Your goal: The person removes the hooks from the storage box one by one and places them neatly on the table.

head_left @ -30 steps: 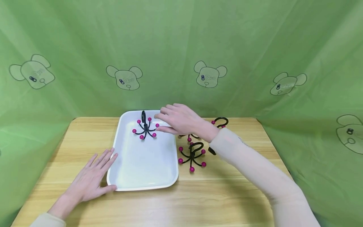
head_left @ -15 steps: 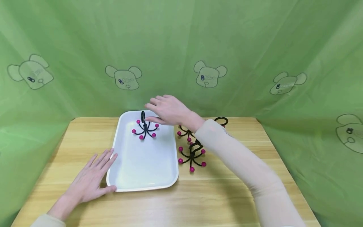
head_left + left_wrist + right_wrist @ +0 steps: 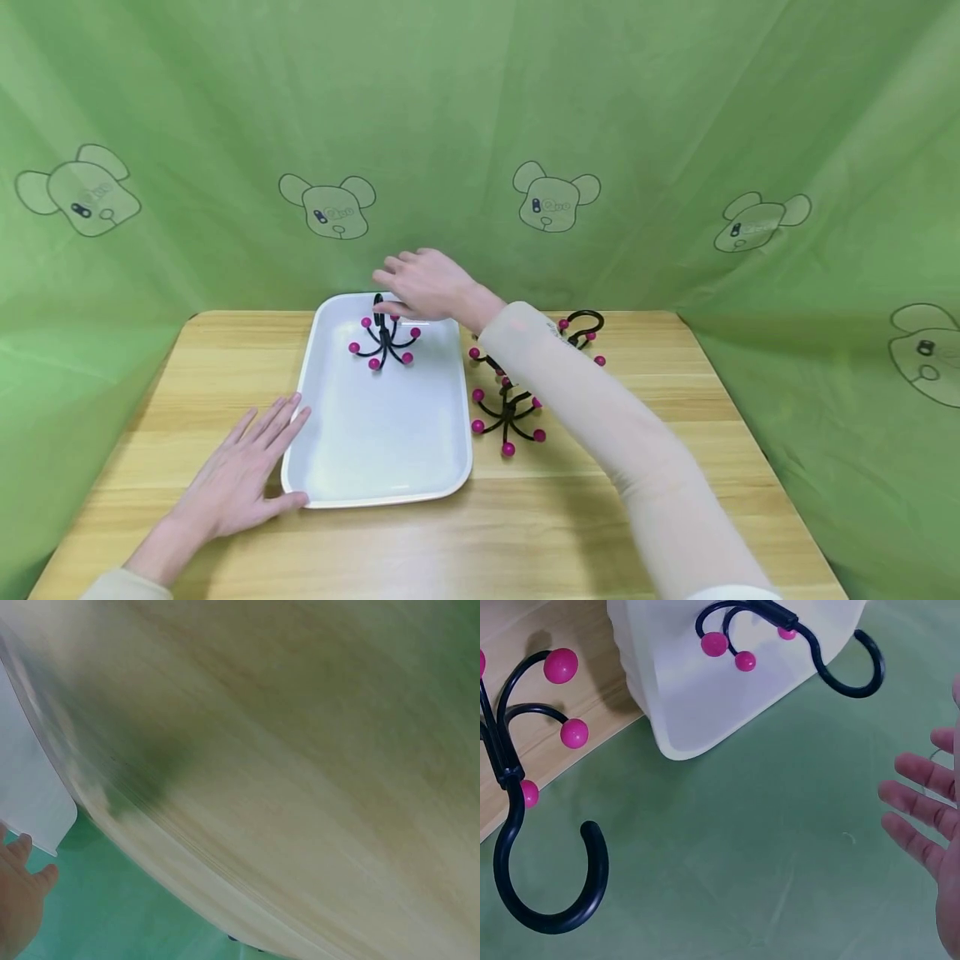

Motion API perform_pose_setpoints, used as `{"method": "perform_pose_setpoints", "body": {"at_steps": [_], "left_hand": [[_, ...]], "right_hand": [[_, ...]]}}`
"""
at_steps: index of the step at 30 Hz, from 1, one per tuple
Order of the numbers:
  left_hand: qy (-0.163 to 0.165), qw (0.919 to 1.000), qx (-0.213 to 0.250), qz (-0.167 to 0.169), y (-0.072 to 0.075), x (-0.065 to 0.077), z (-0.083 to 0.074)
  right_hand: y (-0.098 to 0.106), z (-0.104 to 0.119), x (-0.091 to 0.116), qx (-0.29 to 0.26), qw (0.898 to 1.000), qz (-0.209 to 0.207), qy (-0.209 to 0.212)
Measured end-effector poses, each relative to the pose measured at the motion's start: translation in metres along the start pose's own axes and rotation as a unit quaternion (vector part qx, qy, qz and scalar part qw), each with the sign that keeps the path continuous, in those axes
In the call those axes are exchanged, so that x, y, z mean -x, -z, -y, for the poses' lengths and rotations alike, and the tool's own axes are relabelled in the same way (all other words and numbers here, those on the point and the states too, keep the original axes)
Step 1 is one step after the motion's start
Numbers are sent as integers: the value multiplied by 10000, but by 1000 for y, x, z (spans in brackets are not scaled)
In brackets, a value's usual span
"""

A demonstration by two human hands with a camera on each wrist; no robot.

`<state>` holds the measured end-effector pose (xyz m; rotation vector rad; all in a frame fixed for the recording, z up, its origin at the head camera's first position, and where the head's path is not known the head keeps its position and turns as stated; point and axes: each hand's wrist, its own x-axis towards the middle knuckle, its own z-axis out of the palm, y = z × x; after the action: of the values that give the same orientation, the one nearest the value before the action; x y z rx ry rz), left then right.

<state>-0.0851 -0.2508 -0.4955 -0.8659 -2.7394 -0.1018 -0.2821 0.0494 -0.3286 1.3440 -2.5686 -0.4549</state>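
Inside the white tray [image 3: 375,442], near its far end, stands a black claw-shaped head massager [image 3: 385,337] with a hooked handle and pink ball tips. My right hand [image 3: 431,287] is just above and to the right of its hook. The right wrist view shows that hand's fingers [image 3: 922,806] spread and apart from the hooked handle [image 3: 847,686]. My left hand [image 3: 236,479] lies flat at the tray's left side, its fingertips and thumb touching the rim.
Right of the tray stand similar massagers: a near one [image 3: 508,414], one [image 3: 486,360] partly hidden by my right sleeve, and a far one [image 3: 581,329]. The wooden table [image 3: 600,517] meets a green curtain [image 3: 480,125] at the back.
My right hand has moved left across the tray's far end, up to the standing massager's hook. The left hand and the tray have stayed in place.
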Motion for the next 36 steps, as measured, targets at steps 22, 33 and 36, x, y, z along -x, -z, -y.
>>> {"method": "perform_pose_setpoints", "body": {"at_steps": [22, 33, 36], "left_hand": [[14, 10000, 68, 48, 0, 1, -1], [4, 10000, 56, 27, 0, 2, 0], [-5, 10000, 58, 16, 1, 1, 0]], "right_hand": [[-32, 12, -23, 398, 9931, 1098, -108], [-37, 13, -24, 421, 9922, 1167, -140], [-38, 12, -24, 403, 9919, 1184, -218]]}}
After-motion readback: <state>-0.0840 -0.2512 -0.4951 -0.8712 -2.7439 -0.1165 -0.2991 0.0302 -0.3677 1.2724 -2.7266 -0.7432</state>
